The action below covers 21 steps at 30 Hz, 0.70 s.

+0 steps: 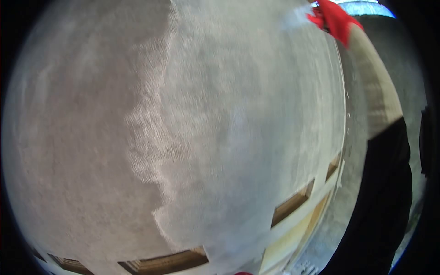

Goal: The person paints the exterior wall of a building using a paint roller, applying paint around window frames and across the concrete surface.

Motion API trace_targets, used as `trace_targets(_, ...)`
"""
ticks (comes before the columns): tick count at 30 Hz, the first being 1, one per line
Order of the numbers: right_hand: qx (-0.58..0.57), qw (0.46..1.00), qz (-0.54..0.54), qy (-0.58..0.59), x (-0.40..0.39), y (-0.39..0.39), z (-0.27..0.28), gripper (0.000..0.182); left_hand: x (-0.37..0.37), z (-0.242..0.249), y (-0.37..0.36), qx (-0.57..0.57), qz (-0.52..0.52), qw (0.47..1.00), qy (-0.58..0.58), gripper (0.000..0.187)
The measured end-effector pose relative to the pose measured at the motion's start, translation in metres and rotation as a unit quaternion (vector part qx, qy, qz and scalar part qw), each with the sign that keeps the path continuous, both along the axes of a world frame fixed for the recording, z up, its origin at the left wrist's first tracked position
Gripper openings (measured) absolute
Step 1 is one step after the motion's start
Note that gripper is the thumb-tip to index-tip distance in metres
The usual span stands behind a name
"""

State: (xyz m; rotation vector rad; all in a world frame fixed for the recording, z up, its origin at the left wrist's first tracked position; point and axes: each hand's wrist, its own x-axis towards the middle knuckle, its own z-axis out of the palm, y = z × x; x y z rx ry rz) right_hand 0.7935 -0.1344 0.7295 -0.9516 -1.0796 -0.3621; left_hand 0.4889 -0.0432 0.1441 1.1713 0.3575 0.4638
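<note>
I see right hand (333, 18) in red glove raised high at wall (91, 137) top, arm stretched full, probably to reach upper edge of lighter fresh coat (238, 114). Grip blurred; whether closed on tool I cannot tell. Left hand out of view. Coat's ragged left edge borders bare darker area, wide room there. Wooden frame (293, 206) bounds bottom.

Right hand (332, 18) in its red glove runs off the top edge, fingers out of sight; the wall (206, 128) smears with blur, perhaps wet plaster.
</note>
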Motion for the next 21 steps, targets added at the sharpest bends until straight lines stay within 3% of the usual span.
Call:
trace_targets(1, -0.032, 0.999, -0.032, 0.007, 0.015, -0.019, -0.026, 0.024, -0.006, -0.003, -0.004, -0.022, -0.005, 1.000, 0.017, 0.029)
trace_targets(3, -0.006, 0.994, -0.102, 0.036, 0.021, -0.044, -0.096, 0.042, -0.016, -0.007, -0.010, -0.001, -0.041, 0.999, 0.025, 0.028)
trace_targets(5, -0.073, 0.992, -0.075, 0.067, 0.072, -0.084, -0.168, 0.043, -0.025, -0.009, -0.018, 0.000, -0.063, 0.997, 0.042, 0.027)
trace_targets(6, -0.085, 0.975, -0.126, 0.165, 0.041, -0.087, -0.216, 0.038, -0.028, -0.023, -0.012, 0.016, -0.116, 0.992, 0.057, 0.029)
trace_targets(8, -0.112, 0.961, -0.189, 0.165, 0.025, -0.098, -0.321, 0.034, -0.032, -0.041, -0.009, 0.033, -0.183, 0.981, 0.059, 0.031)
trace_targets(10, -0.207, 0.936, -0.191, 0.211, 0.019, -0.121, -0.434, 0.033, -0.034, -0.041, -0.015, 0.009, -0.208, 0.976, 0.059, 0.031)
trace_targets(11, -0.229, 0.930, -0.102, 0.267, 0.004, -0.131, -0.486, 0.026, -0.035, -0.048, -0.019, -0.012, -0.215, 0.975, 0.057, 0.030)
trace_targets(12, -0.347, 0.909, -0.231, -0.013, 0.019, -0.147, -0.567, 0.017, -0.036, -0.049, -0.021, 0.005, -0.224, 0.972, 0.071, 0.029)
trace_targets(13, -0.415, 0.897, -0.152, -0.005, -0.003, -0.158, -0.613, 0.035, -0.037, -0.049, -0.022, 0.021, -0.234, 0.968, 0.086, 0.029)
trace_targets(14, -0.450, 0.859, -0.069, 0.234, -0.042, -0.158, -0.645, 0.042, -0.038, -0.047, -0.023, 0.029, -0.245, 0.964, 0.096, 0.028)
trace_targets(17, -0.508, 0.806, 0.019, 0.303, -0.126, -0.152, -0.711, 0.022, -0.040, -0.044, -0.025, 0.011, -0.272, 0.956, 0.113, 0.025)
trace_targets(18, -0.571, 0.817, -0.039, 0.066, -0.139, -0.156, -0.747, 0.020, -0.041, -0.042, -0.024, 0.009, -0.272, 0.955, 0.116, 0.025)
trace_targets(19, -0.598, 0.776, -0.094, -0.177, -0.148, -0.157, -0.773, 0.019, -0.042, -0.039, -0.025, 0.015, -0.278, 0.953, 0.121, 0.025)
trace_targets(20, -0.642, 0.753, -0.016, 0.141, -0.165, -0.147, -0.766, 0.023, -0.044, -0.038, -0.026, 0.020, -0.284, 0.950, 0.126, 0.025)
trace_targets(21, -0.617, 0.647, 0.062, 0.444, -0.187, -0.130, -0.752, 0.028, -0.045, -0.038, -0.026, 0.017, -0.285, 0.950, 0.128, 0.025)
